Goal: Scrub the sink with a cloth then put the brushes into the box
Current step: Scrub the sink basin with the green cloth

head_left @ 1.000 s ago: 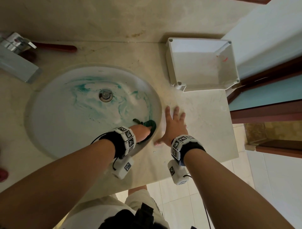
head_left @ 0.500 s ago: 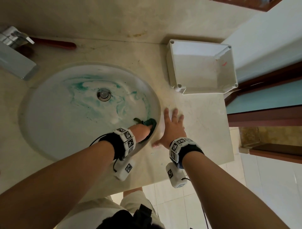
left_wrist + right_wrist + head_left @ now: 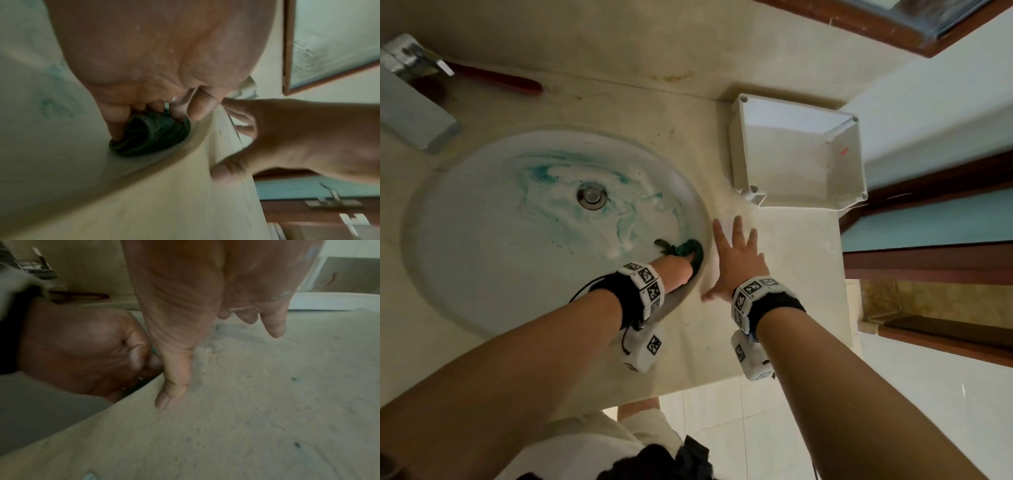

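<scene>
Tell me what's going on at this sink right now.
A person is scrubbing the sink. The left hand grips a dark green cloth against the basin's near right wall, where teal cleaner is smeared. The right hand rests flat on the counter. The white box holds no brushes yet.

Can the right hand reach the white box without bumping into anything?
Probably yes. The right hand lies flat on the counter, fingers pointing toward the white box, and only bare counter shows between them. The left hand is busy with the cloth.
</scene>
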